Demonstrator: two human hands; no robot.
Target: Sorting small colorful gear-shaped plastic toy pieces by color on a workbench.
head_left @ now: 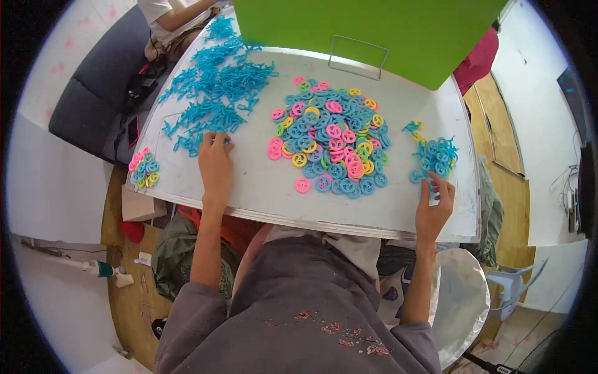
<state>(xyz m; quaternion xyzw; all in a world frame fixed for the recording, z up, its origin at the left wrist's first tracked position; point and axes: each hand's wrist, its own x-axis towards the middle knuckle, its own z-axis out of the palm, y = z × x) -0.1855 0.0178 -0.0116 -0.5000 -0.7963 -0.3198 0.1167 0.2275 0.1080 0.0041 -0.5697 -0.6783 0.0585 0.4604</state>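
Note:
On the left of the white table lies a large spread of small blue forked plastic pieces [224, 81]. My left hand [216, 165] is at its near edge, fingers bent and closed, with a bit of blue at the fingertips. In the middle is a heap of flat round spoked plastic rings [336, 134], mostly blue, with pink, yellow and green ones. To the right sits a smaller pile of blue and yellow pieces [439, 156], where rings and forked pieces lie together. My right hand [434, 209] is at that pile's near side, thumb and fingers curled round something small and blue, partly hidden.
A tall green panel [374, 37] stands across the far side, with a thin wire frame [358, 57] before it. Colored rings [144, 167] lie at the left corner. A person's arm [184, 15] shows beyond a dark sofa [99, 87]. A white bag [461, 299] hangs below right.

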